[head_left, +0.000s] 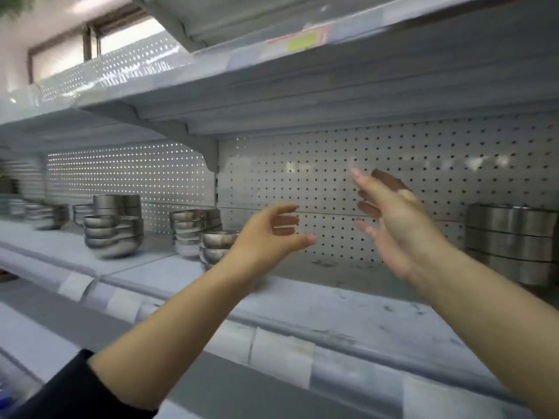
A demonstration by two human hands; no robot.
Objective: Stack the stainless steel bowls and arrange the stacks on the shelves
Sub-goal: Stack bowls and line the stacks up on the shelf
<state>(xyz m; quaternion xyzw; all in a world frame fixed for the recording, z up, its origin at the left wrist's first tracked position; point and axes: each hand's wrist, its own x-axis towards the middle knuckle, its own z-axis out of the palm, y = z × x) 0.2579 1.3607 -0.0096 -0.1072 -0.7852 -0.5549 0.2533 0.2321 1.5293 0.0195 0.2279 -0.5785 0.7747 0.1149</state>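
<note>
Grey pegboard-backed shelf (348,306); the red-yellow label (302,39) above is blurred, unreadable. Nested steel bowl stacks (113,234) stand left, deeper pans (511,240) right. My left hand (266,237) and right hand (396,228) hang empty, fingers spread.

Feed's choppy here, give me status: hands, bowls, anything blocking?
Left hand open, empty. Right hand open, empty. Bowl stacks on shelf, left side. Nothing blocking.
</note>
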